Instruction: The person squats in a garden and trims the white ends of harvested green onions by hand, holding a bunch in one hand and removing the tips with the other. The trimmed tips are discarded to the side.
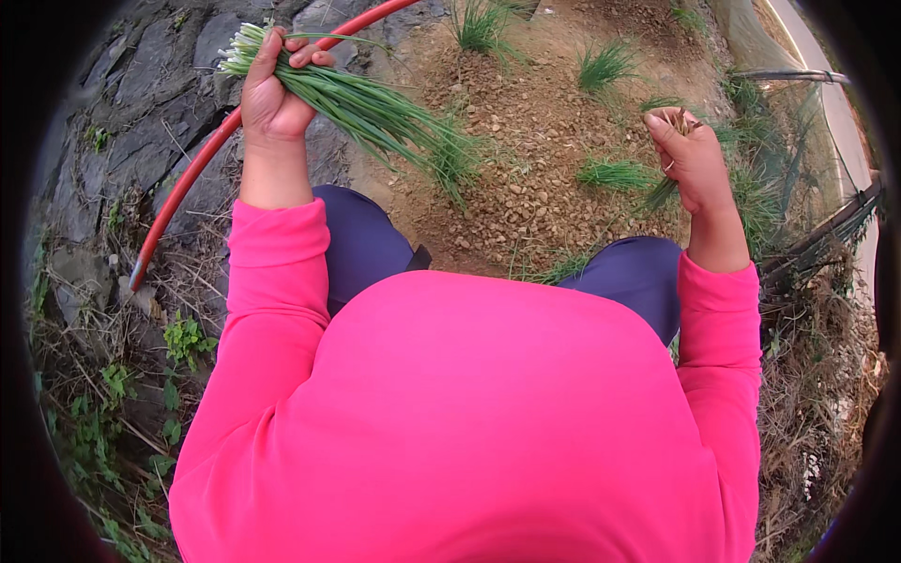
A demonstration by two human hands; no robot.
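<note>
My left hand is closed around a thick bundle of chive-like greens. Their white stem ends point left past my thumb, and the long green leaves fan out to the right over the soil. One stray leaf bends away above my fingers. On the right, my raised right hand pinches a small bunch of stems. Brownish ends stick up between thumb and fingers, while green leaves hang below the palm. My fingers partly hide this bunch.
A red pipe or hose curves behind my left hand over a stone slope. Clumps of similar greens grow in the pebbly soil. Netting on poles borders the right side. A cut-looking tuft lies near my right hand.
</note>
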